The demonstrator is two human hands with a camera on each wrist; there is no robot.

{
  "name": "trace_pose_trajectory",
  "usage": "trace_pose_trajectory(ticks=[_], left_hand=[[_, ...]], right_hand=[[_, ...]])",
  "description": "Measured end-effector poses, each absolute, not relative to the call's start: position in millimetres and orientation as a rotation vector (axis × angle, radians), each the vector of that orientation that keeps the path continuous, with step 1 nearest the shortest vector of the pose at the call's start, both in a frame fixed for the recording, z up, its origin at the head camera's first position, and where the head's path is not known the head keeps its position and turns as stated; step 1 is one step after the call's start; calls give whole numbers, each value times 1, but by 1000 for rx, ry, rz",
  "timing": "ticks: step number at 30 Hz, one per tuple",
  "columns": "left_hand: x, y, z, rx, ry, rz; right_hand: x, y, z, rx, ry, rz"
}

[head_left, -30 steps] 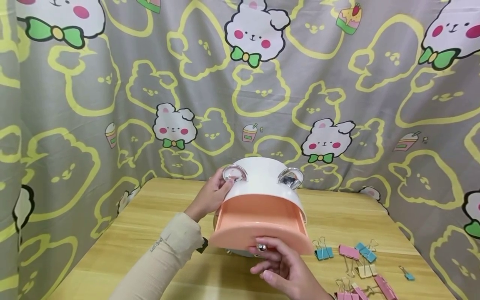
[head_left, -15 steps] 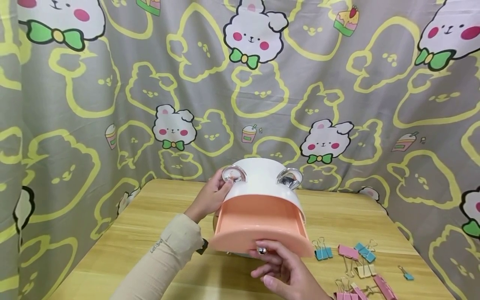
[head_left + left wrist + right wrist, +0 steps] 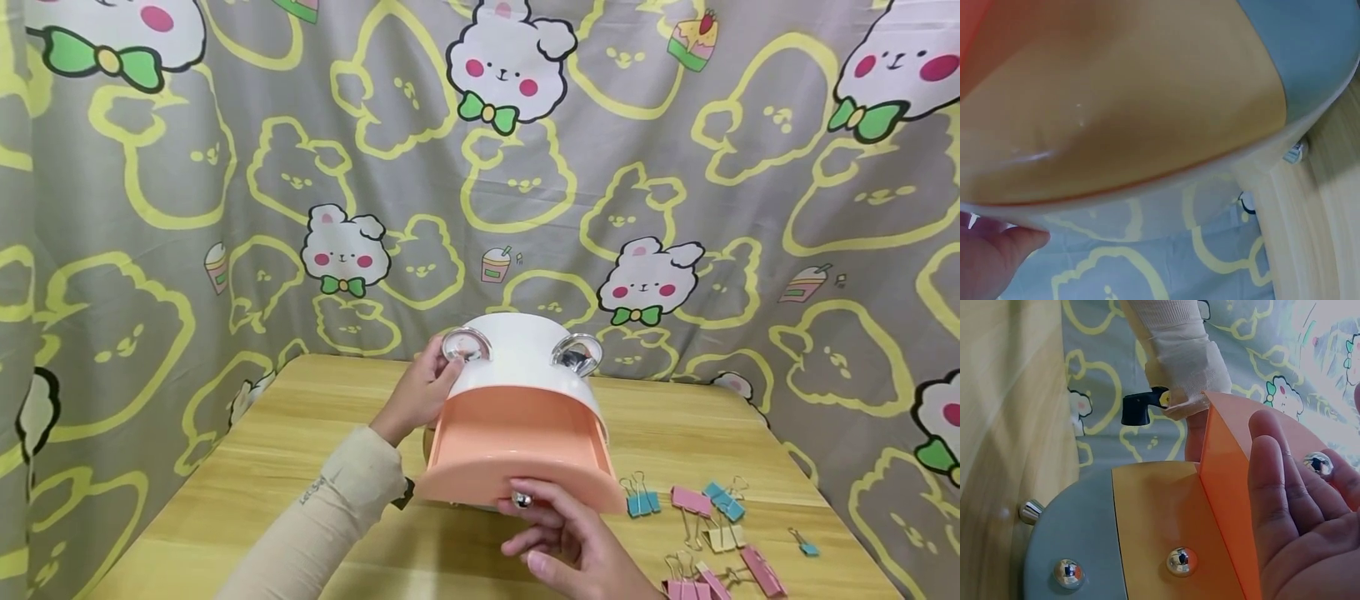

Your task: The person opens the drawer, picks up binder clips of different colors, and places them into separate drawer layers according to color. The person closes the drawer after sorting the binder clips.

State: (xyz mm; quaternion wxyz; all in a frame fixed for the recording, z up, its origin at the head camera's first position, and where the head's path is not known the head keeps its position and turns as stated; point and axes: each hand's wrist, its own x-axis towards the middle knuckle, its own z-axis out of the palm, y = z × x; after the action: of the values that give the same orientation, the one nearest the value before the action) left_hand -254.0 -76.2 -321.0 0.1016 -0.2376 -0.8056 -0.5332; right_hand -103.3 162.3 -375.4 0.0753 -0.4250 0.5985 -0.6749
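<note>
A white rounded desktop drawer box point(image 3: 519, 350) with two shiny silver ears stands on the table. Its top drawer point(image 3: 517, 425), peach-orange, is pulled out and bare inside. Below it a yellow drawer point(image 3: 1150, 519) and a grey-blue drawer point(image 3: 1079, 531) sit closed, each with a silver knob. My left hand point(image 3: 426, 385) grips the box's left side, thumb at the left ear point(image 3: 467, 345). At the top drawer's silver knob point(image 3: 522, 500), my right hand point(image 3: 570, 537) holds on with the fingers, its thumb apart from the knob.
Several binder clips point(image 3: 690, 500), pink, blue and cream, lie on the wooden table point(image 3: 315, 417) to the right of the box. One small blue clip point(image 3: 806, 546) lies further right. A grey curtain point(image 3: 420, 183) with yellow and white cartoon animals hangs behind the table and along its sides.
The head view has shifted very slightly. Both hands and the pulled-out drawer keep nearly the same positions.
</note>
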Motion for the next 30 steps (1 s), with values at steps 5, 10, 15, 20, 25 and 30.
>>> trace_pose_trajectory(ticks=[5,10,15,20,25,30], left_hand=[[-255,-72,-323,-707,-2322,-1607],[-254,-70,-324,-641,-2310,-1637],[-253,-69,-325,-592,-2262,-1704],[-254,-68,-325,-588,-2233,-1721],[-255,-67,-325,-586,-2230,-1695],[-257,-66,-326,-573,-2228,-1682]], right_hand=[[-103,166,-374,-1286,1866,-1983],[-101,171,-371,-1269,1914,-1939],[-98,178,-366,-1249,1939,-1886],[-92,193,-357,-1153,1978,-1845],[-93,212,-355,-1202,2035,-1849],[-98,231,-361,-1248,2076,-1890]])
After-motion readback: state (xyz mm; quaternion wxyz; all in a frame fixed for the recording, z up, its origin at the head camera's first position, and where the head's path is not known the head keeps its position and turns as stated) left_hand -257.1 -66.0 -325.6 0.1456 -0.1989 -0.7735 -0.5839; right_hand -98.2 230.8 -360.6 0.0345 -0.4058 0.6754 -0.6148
